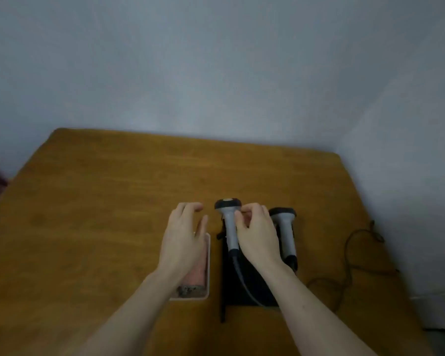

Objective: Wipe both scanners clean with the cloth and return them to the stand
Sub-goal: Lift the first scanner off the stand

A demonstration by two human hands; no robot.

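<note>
Dim, flat, bluish light; soft blur throughout, perhaps from head motion. The desk point(113, 201) edges bow with wide-angle distortion; shadows are faint.

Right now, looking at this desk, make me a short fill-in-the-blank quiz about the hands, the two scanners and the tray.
1. The two grey handheld scanners sit in a stand coloured ____.
2. The right hand reaches between the ____.
3. The left hand hovers over the white tray holding a cloth coloured ____.
4. Everything rests on a brown table made of ____.

Missing words: black; scanners; pink; wood
</note>
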